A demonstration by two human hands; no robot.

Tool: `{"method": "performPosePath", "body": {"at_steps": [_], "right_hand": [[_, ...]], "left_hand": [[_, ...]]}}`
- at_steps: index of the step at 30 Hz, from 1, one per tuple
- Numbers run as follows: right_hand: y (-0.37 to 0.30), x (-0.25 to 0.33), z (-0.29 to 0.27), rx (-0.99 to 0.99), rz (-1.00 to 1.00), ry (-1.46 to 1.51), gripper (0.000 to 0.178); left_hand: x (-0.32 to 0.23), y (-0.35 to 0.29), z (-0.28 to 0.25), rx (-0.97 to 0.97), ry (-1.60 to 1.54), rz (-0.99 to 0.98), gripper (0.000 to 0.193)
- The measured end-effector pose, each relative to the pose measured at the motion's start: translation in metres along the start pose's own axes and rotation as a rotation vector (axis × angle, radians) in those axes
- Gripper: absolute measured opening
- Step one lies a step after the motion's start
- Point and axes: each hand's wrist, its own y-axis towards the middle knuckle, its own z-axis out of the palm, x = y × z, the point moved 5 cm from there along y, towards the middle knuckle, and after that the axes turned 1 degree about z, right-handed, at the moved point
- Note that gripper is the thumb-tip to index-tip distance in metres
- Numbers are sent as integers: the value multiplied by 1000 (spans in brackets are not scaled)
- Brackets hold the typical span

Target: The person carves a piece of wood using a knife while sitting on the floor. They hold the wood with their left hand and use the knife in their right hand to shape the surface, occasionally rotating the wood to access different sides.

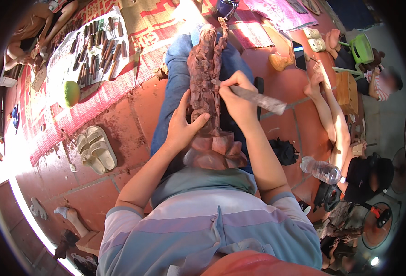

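The statue (203,69), reddish-brown, densely carved above a rocky base (214,152), is clasped over the legs (176,76) by the left grip (183,128); a flat tool (263,101) is pinched in the right grip (240,103). The tiled floor (131,115) is partly covered by mats (152,34).

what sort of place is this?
Likely a woodcarving workshop or shared craft space: a reddish-brown carved figure, many handled tools laid out together, and other people nearby.

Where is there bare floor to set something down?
Bare tile shows between the sandals and left sleeve, and between the jeans and neighbour's bare legs, above the black bundle. Crowded: the white sheet under tools, the jeans under the carving.
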Motion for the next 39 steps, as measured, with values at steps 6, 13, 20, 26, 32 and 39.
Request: {"method": "performPosePath", "body": {"at_steps": [6, 13, 20, 26, 32, 39], "right_hand": [[0, 7, 3, -14, -60, 29, 11], [0, 15, 3, -16, -110, -7, 8], [-3, 8, 2, -20, 52, 44, 9], [-3, 4, -1, 7, 75, 62, 8], [-3, 6, 1, -9, 28, 14, 9], [-3, 10, 5, -7, -59, -13, 9]], "left_hand": [[-1, 0, 2, -7, -103, -28, 86], [4, 1, 3, -9, -34, 23, 83], [-2, -1, 1, 13, -3, -39, 82], [-3, 0, 2, 26, -64, -10, 83], [-6, 0, 0, -12, -136, -30, 87], [2, 0, 1, -2, -110, -51, 87]]}}
